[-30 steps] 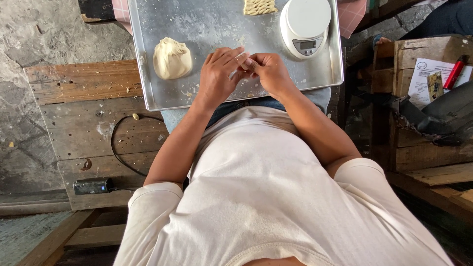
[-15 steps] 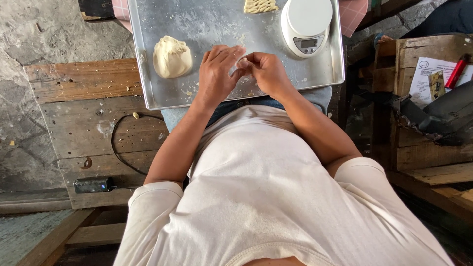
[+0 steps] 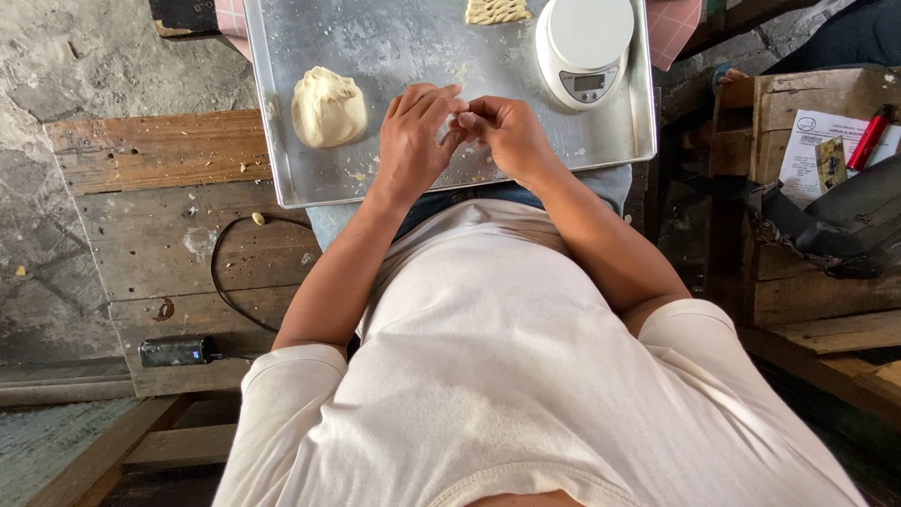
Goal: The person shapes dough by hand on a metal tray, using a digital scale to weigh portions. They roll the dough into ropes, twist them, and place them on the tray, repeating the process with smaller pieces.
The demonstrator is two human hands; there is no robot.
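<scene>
Over the scratched metal baking tray (image 3: 310, 178) on the lap, the left hand (image 3: 413, 141) and right hand (image 3: 511, 136) pinched together on a small, mostly hidden piece of pale dough (image 3: 463, 119), seemingly soft, light, tearable, best held gently by fingertips.

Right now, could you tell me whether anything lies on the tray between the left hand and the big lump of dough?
Nothing visible does. The left hand meets the right hand at the fingertips over the metal tray, and only bare tray with a few crumbs separates it from the dough lump. The white scale sits off on the other side.
</scene>
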